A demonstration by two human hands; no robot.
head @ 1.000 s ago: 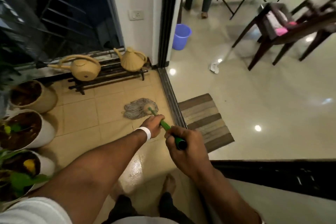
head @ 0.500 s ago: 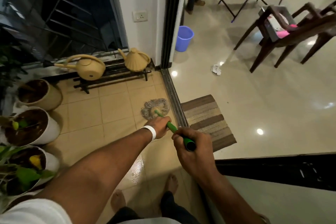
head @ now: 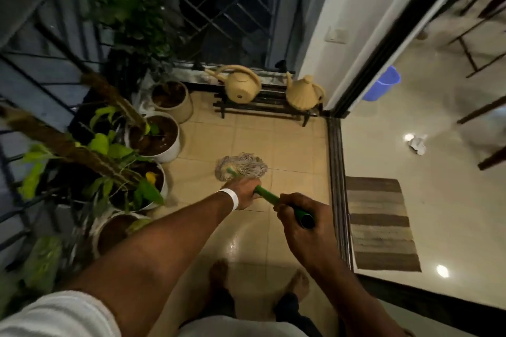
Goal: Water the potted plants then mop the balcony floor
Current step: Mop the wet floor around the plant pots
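Mop head point(head: 241, 166) sits flat on the floor point(head: 295, 145), middle of the balcony tiles, near the pots point(head: 174, 149). Both hands are wrapped tight round the green handle point(head: 267, 196): left hand point(head: 243, 192) low down, right hand point(head: 295, 217) at the top end. Tiles by the bare feet point(head: 219, 272) look wet and shiny, so slipping is my worry honestly, or a wide sweep knocking a pot.
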